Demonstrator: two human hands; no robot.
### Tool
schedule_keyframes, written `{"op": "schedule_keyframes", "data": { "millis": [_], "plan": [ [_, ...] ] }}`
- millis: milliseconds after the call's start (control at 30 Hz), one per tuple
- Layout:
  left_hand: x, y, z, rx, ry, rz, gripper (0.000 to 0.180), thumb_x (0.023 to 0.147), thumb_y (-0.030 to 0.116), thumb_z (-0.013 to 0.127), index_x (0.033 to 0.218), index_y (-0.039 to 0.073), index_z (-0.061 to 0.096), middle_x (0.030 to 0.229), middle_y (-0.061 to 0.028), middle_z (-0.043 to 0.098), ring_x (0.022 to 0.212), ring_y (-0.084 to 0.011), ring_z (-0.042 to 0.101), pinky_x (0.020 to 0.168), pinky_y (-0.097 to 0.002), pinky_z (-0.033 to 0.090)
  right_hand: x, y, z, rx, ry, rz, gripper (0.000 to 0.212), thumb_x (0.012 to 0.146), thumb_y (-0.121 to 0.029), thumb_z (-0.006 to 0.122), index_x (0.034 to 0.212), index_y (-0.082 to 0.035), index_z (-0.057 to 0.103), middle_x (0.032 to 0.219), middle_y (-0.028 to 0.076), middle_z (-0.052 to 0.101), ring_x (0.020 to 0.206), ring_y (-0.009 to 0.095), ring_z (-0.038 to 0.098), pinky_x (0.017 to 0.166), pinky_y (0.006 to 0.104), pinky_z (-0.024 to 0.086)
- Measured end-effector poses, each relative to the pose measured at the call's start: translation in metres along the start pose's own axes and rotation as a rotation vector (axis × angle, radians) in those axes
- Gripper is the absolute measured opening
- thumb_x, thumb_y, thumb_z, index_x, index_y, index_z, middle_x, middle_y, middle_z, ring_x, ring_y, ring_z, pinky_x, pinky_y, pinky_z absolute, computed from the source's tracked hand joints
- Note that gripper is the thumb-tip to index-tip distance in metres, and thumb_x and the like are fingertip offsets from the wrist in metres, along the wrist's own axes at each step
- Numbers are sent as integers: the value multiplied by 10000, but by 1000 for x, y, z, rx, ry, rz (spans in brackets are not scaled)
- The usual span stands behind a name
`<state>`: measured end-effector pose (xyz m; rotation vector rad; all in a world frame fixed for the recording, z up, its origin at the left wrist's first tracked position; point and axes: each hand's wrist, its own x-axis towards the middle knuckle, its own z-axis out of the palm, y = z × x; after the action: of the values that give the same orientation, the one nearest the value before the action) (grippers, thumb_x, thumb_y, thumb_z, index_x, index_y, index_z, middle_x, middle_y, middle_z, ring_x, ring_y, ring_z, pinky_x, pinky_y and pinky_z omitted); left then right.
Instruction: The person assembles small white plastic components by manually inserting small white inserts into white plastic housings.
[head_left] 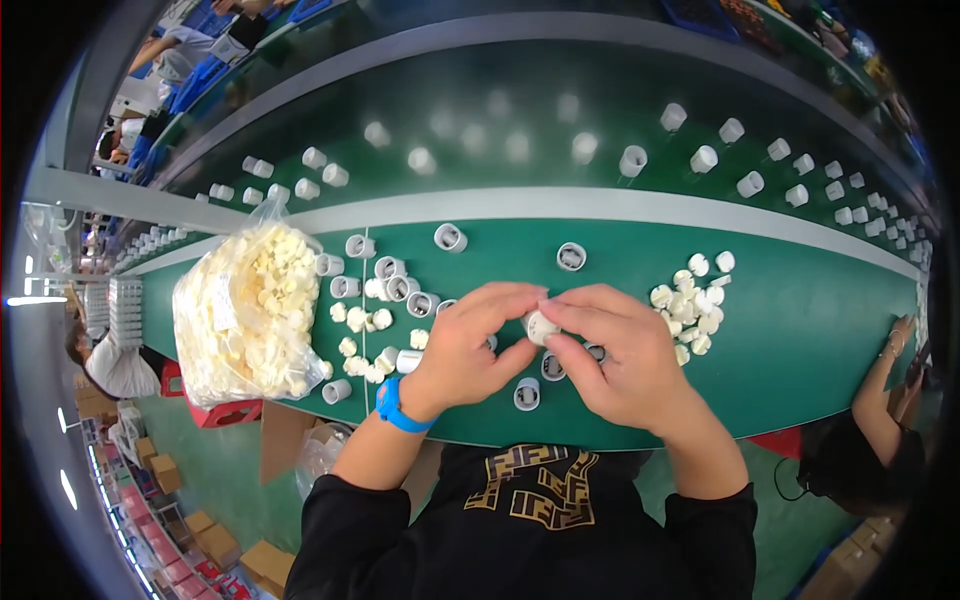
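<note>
Both my hands meet over the green table around one small white plastic cylinder, its round pale end facing up. My left hand, above a blue wristband, closes on its left side. The thumb and fingers of my right hand press at its top and right. Just below stands an open white cup with grey metal parts inside. Another such cup is beyond my hands, and several more lie to the left. Some cups are partly hidden under my hands.
A clear bag of cream-coloured caps stands at the left. Loose caps lie beside it, and a pile of caps is to the right. Past a grey rail, a green belt carries white cylinders. Another person's arm rests at far right.
</note>
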<state>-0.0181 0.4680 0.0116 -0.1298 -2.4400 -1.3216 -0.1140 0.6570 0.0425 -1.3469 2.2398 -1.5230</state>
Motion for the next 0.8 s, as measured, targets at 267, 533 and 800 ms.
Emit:
{"op": "schedule_keyframes", "data": {
  "millis": [267,533,800],
  "plan": [
    [17,10,14,2,-170,-6,401,781,41,788,1173,29,706,1163,-140,723,1021,-313,720,858,-371,606,-15,16,-3,303,46,427,157,874,-4,742,1009,3,662,981,91,721,883,174,728,769,304,592],
    [41,8,29,36,-208,74,397,780,29,770,1172,32,706,1174,-143,715,1006,-322,719,838,-383,603,-6,15,-24,156,79,465,185,871,-27,731,1022,-5,627,952,85,702,879,184,701,767,322,590],
    [50,8,43,8,-260,22,408,779,16,765,1181,41,700,1135,-124,713,1007,-317,707,850,-371,591,-9,25,-34,94,13,498,150,882,-27,713,977,-15,597,937,89,687,842,179,683,758,321,584]
  ]
}}
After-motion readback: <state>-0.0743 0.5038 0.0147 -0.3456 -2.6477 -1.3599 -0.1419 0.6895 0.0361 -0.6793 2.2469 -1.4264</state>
